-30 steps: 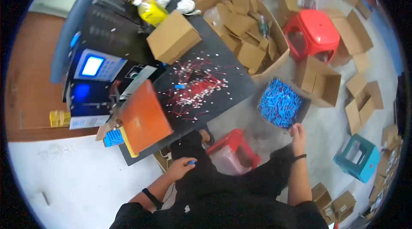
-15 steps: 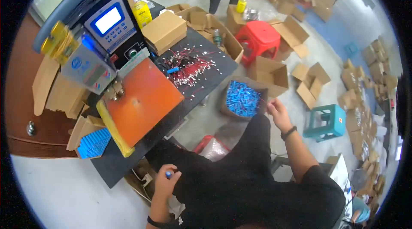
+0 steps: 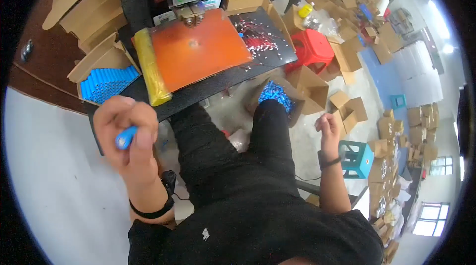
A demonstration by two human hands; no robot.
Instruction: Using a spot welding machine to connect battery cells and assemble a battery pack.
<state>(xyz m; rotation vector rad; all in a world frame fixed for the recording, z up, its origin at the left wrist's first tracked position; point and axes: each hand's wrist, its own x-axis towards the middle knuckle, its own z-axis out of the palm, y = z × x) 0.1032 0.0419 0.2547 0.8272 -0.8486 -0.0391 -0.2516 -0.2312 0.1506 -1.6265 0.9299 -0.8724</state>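
Observation:
Raised close to the camera at the left, my left hand [image 3: 131, 133] has its fingers wrapped round a blue cylindrical battery cell [image 3: 126, 138], with one silvery end toward me. Just beyond that hand, more blue battery cells [image 3: 106, 84] lie stacked in a cardboard box. My right hand [image 3: 328, 130] is held in the air right of my knee, fingers curled and pinched; what they hold, if anything, I cannot make out. An orange mat [image 3: 203, 51] covers the bench below the metal electrodes [image 3: 190, 16] of a machine. A yellow roll [image 3: 151, 69] runs along the mat's left edge.
Red and black wires with white connectors [image 3: 263, 42] are heaped on the black bench [image 3: 218, 80]. Partly behind my knee, a carton holds wired blue cells [image 3: 273, 94]. A red stool [image 3: 313, 49], a teal stool [image 3: 358, 160] and open cartons stand about. Someone stands at the back.
My left hand has come up closer to the camera with the battery cell. The view has swung, bringing the orange mat nearer the middle. My right hand is now farther from the carton of cells.

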